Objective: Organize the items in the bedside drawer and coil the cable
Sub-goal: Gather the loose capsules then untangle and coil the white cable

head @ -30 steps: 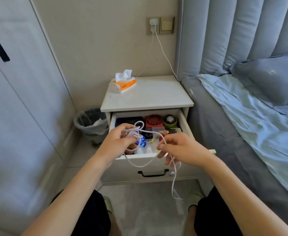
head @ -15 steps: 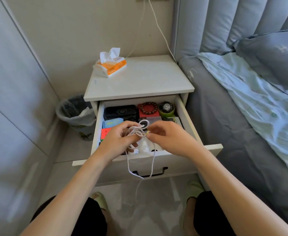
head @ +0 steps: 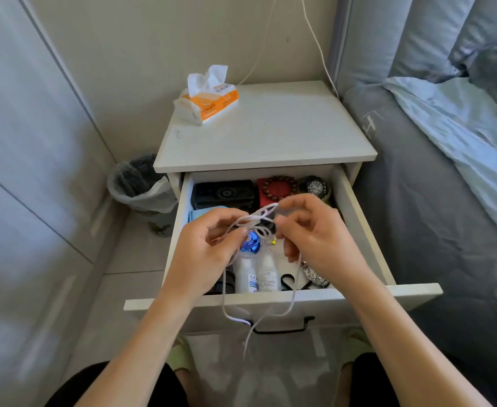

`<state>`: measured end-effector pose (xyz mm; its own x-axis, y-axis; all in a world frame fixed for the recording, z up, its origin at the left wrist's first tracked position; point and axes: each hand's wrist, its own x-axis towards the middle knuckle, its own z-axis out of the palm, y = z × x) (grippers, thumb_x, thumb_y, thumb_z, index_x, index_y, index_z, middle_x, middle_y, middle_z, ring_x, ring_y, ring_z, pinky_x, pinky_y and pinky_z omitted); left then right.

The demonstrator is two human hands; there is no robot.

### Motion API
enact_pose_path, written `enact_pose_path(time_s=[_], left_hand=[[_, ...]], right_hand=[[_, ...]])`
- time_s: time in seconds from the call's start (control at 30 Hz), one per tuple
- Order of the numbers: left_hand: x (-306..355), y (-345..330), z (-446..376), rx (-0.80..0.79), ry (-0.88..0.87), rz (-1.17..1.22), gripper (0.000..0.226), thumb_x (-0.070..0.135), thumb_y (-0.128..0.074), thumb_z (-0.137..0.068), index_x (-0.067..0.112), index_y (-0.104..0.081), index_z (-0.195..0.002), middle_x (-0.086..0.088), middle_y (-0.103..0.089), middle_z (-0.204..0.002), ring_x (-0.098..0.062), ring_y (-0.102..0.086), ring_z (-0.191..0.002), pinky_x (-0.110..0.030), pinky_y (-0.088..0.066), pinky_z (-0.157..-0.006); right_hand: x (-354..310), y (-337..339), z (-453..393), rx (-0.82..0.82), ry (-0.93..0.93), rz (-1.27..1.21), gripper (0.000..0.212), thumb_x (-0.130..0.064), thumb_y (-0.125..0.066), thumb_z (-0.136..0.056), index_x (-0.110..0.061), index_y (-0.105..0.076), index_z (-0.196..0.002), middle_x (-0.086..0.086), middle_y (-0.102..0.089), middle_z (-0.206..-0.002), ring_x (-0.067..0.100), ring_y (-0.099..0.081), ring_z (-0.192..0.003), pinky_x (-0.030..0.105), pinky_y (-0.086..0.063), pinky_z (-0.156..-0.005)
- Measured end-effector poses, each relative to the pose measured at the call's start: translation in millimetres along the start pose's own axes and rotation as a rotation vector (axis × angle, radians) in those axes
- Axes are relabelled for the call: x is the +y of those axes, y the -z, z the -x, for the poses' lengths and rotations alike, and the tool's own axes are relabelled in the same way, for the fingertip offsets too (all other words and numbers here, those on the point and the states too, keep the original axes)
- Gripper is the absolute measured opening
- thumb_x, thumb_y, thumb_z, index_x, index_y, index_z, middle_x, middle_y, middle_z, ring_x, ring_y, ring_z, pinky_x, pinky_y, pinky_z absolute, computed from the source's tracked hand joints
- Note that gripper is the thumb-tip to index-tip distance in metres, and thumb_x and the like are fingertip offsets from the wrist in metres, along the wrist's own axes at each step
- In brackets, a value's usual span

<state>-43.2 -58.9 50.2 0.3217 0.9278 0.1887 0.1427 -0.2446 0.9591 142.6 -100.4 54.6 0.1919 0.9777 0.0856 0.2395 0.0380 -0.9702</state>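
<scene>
Both hands are in the middle of the frame, over the open drawer (head: 355, 212). The left hand (head: 203, 257) has its fingers curled round a few loops of the white cable (head: 259, 218). The right hand (head: 320, 239) pinches the top loop between thumb and finger. So both hands are gripping the cable. The rest of it hangs down in a long loop past the drawer front, near the black handle (head: 282, 329) in the lower middle.

What could go wrong? The loops look loose and messy, so I think they could slip off the left fingers and spring apart. The hanging part could catch on the handle or the drawer edge and tug the coil. It could also drop in and tangle with the small things below.

Now I count. There are two hands and one cable being coiled. Another thin cord (head: 317, 39) runs down the wall in the upper middle. In the drawer I see one black case (head: 223, 193), one red box with beads (head: 276, 188), one watch on a green stand (head: 314, 188), one silver watch (head: 314, 276), two small white bottles (head: 259, 277) and one blue shiny thing (head: 250, 243). More things are hidden under the hands. On top sits one tissue pack (head: 209, 98). One bin (head: 141, 186) stands at the left.
</scene>
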Motion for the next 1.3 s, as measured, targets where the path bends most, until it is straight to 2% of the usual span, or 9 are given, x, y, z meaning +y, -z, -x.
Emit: enact_pose_path(time_s=[0.1, 0.3, 0.43, 0.57, 0.7, 0.93, 1.03, 1.2, 1.3], left_hand=[[-5, 1, -5, -0.002, -0.001, -0.049, 0.026, 0.003, -0.066, -0.092, 0.028, -0.074, -0.095, 0.007, -0.075, -0.09, -0.011, -0.071, -0.084, -0.022, -0.052, -0.074], [-8, 5, -3, -0.082, -0.039, -0.184, 0.02, 0.012, -0.065, -0.095, 0.025, -0.078, -0.103, 0.011, -0.077, -0.092, -0.021, -0.073, -0.082, -0.046, -0.059, -0.076], [-4, 4, 0, -0.112, -0.032, -0.202, 0.023, 0.009, -0.062, -0.096, 0.024, -0.078, -0.101, 0.012, -0.077, -0.093, -0.01, -0.072, -0.091, -0.034, -0.056, -0.086], [5, -3, 2, -0.083, 0.266, 0.177, 0.024, 0.01, -0.058, -0.096, 0.017, -0.081, -0.092, -0.006, -0.078, -0.091, -0.019, -0.074, -0.087, -0.033, -0.057, -0.082], [8, -10, -3, 0.023, 0.507, 0.426, 0.025, 0.013, -0.058, -0.096, 0.015, -0.08, -0.084, -0.011, -0.076, -0.086, -0.019, -0.071, -0.075, -0.04, -0.055, -0.081], [-4, -8, -5, -0.075, -0.233, -0.427, 0.025, 0.009, -0.063, -0.095, 0.023, -0.073, -0.113, 0.015, -0.074, -0.098, -0.001, -0.069, -0.091, -0.018, -0.053, -0.076], [-3, -11, -4, 0.022, -0.173, -0.412, 0.02, 0.006, -0.064, -0.093, 0.02, -0.078, -0.097, 0.012, -0.075, -0.081, -0.005, -0.07, -0.075, -0.021, -0.054, -0.066], [1, -12, -13, 0.173, 0.342, -0.001, 0.022, -0.001, -0.058, -0.092, 0.012, -0.074, -0.099, -0.002, -0.076, -0.073, -0.017, -0.073, -0.064, -0.027, -0.058, -0.061], [-5, -7, -14, 0.054, 0.162, -0.268, 0.029, 0.006, -0.063, -0.092, 0.025, -0.072, -0.112, 0.007, -0.077, -0.084, -0.005, -0.07, -0.078, -0.02, -0.053, -0.069]], right_hand=[[2, 0, -3, -0.048, 0.064, 0.072, 0.046, -0.013, -0.061, -0.095, -0.032, -0.049, -0.136, 0.003, -0.068, -0.074, 0.016, -0.06, -0.055, 0.034, -0.055, -0.056], [2, 6, -4, -0.177, 0.194, 0.343, 0.028, -0.017, -0.062, -0.095, -0.035, -0.068, -0.116, -0.012, -0.064, -0.09, 0.009, -0.06, -0.07, 0.017, -0.048, -0.065], [2, 6, -2, -0.199, 0.232, 0.363, 0.015, -0.02, -0.067, -0.092, -0.031, -0.072, -0.102, -0.014, -0.063, -0.097, 0.008, -0.061, -0.082, 0.021, -0.049, -0.072], [-3, 5, 2, -0.28, 0.128, 0.165, 0.005, -0.024, -0.063, -0.095, -0.021, -0.066, -0.094, -0.005, -0.067, -0.079, 0.008, -0.062, -0.065, 0.031, -0.054, -0.063], [-4, 2, 0, -0.257, 0.06, -0.016, 0.009, -0.022, -0.06, -0.098, -0.017, -0.063, -0.091, 0.005, -0.067, -0.076, 0.032, -0.065, -0.069, 0.037, -0.057, -0.063], [-1, 3, 1, -0.293, 0.001, -0.064, 0.011, -0.021, -0.059, -0.098, -0.01, -0.059, -0.095, 0.013, -0.061, -0.078, 0.043, -0.064, -0.066, 0.04, -0.058, -0.054], [-3, 5, 2, -0.296, -0.013, -0.118, 0.01, -0.018, -0.061, -0.097, -0.008, -0.06, -0.095, 0.014, -0.064, -0.081, 0.04, -0.062, -0.064, 0.037, -0.056, -0.053], [-5, 4, 4, -0.34, -0.044, -0.182, 0.01, -0.008, -0.069, -0.09, -0.009, -0.06, -0.086, 0.006, -0.066, -0.078, 0.029, -0.063, -0.064, 0.038, -0.057, -0.062], [-3, 5, 3, -0.31, -0.09, -0.073, 0.01, -0.008, -0.07, -0.088, -0.004, -0.061, -0.09, 0.004, -0.068, -0.074, 0.027, -0.067, -0.064, 0.037, -0.06, -0.064]])
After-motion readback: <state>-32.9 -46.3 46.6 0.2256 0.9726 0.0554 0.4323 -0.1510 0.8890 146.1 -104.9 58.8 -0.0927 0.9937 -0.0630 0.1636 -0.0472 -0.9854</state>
